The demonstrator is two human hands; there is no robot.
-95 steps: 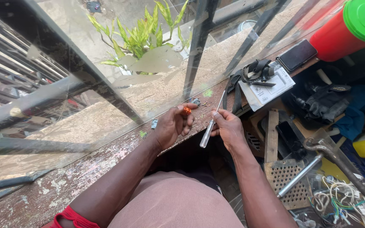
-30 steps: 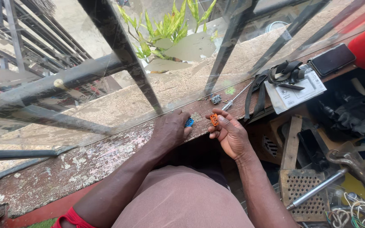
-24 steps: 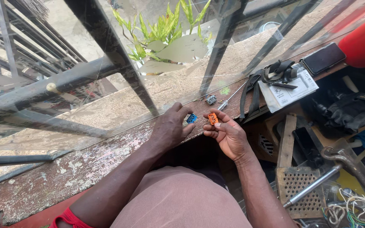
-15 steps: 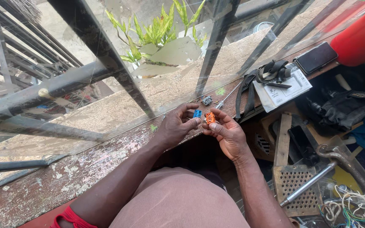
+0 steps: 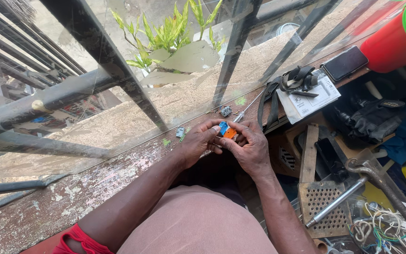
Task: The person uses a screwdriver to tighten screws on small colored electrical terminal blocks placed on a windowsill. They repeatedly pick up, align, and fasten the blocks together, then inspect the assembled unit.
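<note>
the two hands have drawn together since a moment ago, so the blue piece (image 5: pixel 223 127) and the orange piece (image 5: pixel 230 133) now meet between the fingertips instead of sitting apart. the left hand (image 5: pixel 199 143) pinches the blue piece, fingers curled and nearly closed; the right hand (image 5: pixel 247 148) grips the orange one likewise, at 3 o'clock of it. beyond, at 12 o'clock, a screwdriver (image 5: pixel 247 108) and a small grey part (image 5: pixel 226 111) lie on the worn ledge (image 5: pixel 95 188).
</note>
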